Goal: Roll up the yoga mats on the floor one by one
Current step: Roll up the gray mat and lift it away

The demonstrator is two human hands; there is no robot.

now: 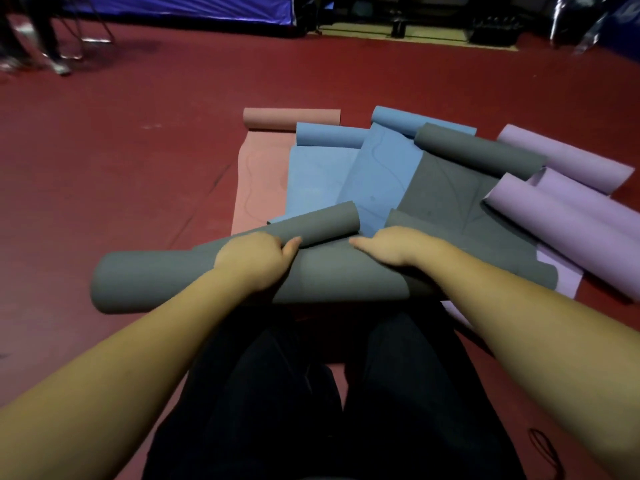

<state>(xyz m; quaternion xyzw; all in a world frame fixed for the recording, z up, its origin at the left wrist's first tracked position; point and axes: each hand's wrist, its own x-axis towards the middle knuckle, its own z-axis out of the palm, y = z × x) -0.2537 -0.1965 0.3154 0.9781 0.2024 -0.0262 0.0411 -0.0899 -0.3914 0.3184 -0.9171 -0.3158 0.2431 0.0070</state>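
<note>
A grey yoga mat (329, 275) lies across my lap edge, partly rolled, with a thick roll (138, 282) at the left. My left hand (254, 259) curls over a thinner grey rolled end (325, 221) of it. My right hand (393, 245) lies flat on the grey mat, fingers pointing left. Beyond lie a pink mat (258, 174), two blue mats (320, 178) (381, 171), another grey mat (450, 192) and lilac mats (561, 216), each part-rolled at the far end.
Red floor (121, 174) spreads all around. My dark trouser legs (329, 393) fill the bottom. A blue tarp (180, 5) and someone's legs (45, 36) stand at the far left; dark equipment (495, 29) sits at the far right.
</note>
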